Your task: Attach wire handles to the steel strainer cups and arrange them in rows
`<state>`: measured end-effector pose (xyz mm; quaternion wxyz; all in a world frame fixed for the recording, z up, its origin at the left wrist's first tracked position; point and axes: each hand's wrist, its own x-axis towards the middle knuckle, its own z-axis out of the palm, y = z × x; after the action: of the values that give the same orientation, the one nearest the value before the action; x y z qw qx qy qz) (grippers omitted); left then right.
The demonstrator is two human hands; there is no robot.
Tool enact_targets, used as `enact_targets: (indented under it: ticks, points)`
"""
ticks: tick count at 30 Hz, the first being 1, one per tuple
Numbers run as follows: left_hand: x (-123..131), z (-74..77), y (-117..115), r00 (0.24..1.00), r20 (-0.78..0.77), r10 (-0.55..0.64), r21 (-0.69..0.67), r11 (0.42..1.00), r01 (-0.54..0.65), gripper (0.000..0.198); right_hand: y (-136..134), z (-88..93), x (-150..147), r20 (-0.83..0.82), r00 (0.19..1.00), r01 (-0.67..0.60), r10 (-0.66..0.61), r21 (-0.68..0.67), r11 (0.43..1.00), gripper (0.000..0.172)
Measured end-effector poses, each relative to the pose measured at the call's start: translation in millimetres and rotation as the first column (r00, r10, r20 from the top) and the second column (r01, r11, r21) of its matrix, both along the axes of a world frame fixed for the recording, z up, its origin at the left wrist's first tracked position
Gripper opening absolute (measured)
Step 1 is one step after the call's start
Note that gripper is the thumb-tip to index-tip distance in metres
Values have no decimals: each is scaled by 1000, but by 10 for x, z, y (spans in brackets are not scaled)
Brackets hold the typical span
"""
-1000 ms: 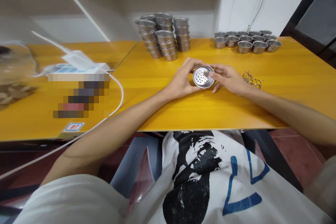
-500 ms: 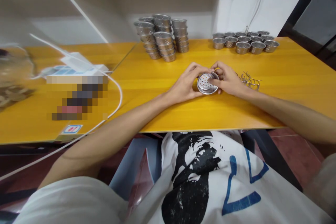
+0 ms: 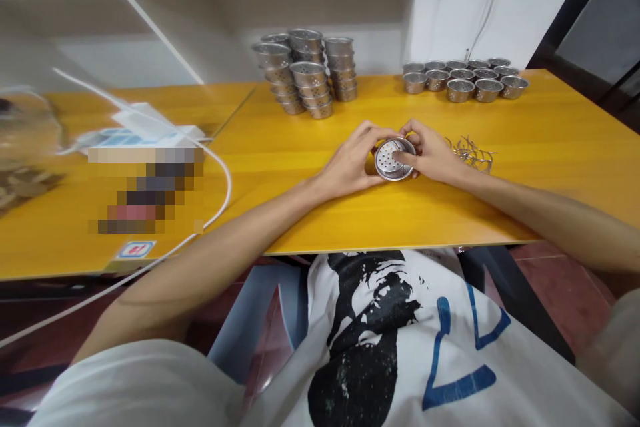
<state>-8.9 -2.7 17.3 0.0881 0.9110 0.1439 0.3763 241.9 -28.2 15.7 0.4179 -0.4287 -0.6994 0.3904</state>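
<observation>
A small perforated metal strainer cup [image 3: 387, 157] is held just above or on the yellow table, its opening towards me. My left hand [image 3: 349, 159] curls round its left side, with the fingers along the far rim and the thumb at the near edge. On the right, my right hand [image 3: 431, 152] grips the rim, its thumb reaching inside over the holes. A thin wire seems to cross the cup's opening, though the fingers hide part of it. Just right of my right hand lies a small heap of bent metal wire pieces [image 3: 473, 153].
Stacked strainer cups [image 3: 313, 80] stand at the back of the table [image 3: 280, 213]. Several single cups [image 3: 461, 89] sit in rows at the back right. On the left are a power strip [image 3: 145, 137], a white cable [image 3: 229, 180] and a blurred-out patch [image 3: 150, 190].
Both hands keep hold of the strainer cup in nearly the same place. The right thumb has shifted slightly left inside it, and the view has moved a little.
</observation>
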Motion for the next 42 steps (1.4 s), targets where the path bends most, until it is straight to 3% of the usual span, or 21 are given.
enact_targets:
  ticks: [3, 6, 9, 12, 15, 21, 26, 28, 32, 42]
  points:
    - [-1, -39, 24, 999, 40, -16, -40, 999, 17, 71, 0, -19, -18, -66, 998, 2, -4, -28, 1000, 49]
    - [-8, -108, 119, 993, 109, -40, -207, 976, 62, 90, -12, -8, -42, -158, 987, -9, -2, -69, 998, 54]
    - [-12, -155, 233, 977, 178, -119, -449, 873, 188, 114, -18, 27, -58, -248, 968, -3, -23, -107, 994, 61]
    - [-12, -141, 290, 965, 240, -106, -631, 739, 238, 103, -9, 47, -53, -275, 961, 5, -38, -122, 992, 65]
    - [-14, -101, 295, 958, 287, -26, -698, 679, 227, 91, 12, 33, -32, -272, 962, -5, -18, -85, 996, 72]
    - [-27, -61, 266, 963, 266, 42, -687, 709, 159, 98, 19, 2, -13, -264, 964, -36, 26, -35, 999, 78]
    - [-9, -9, 163, 979, 147, 142, -540, 840, -40, 68, -78, 15, -65, -241, 966, -101, 95, -14, 995, 75]
    - [10, 17, 119, 979, 100, 178, -488, 866, -107, 54, -123, 20, -90, -226, 968, -120, 111, -25, 992, 78]
    - [25, 56, 102, 983, 62, 175, -497, 859, -122, 37, -169, 41, -118, -196, 974, -125, 115, -39, 991, 77]
    - [-36, -37, 256, 989, 121, 90, -589, 808, -1, 59, -124, 61, -105, -200, 979, -53, 39, -63, 997, 76]
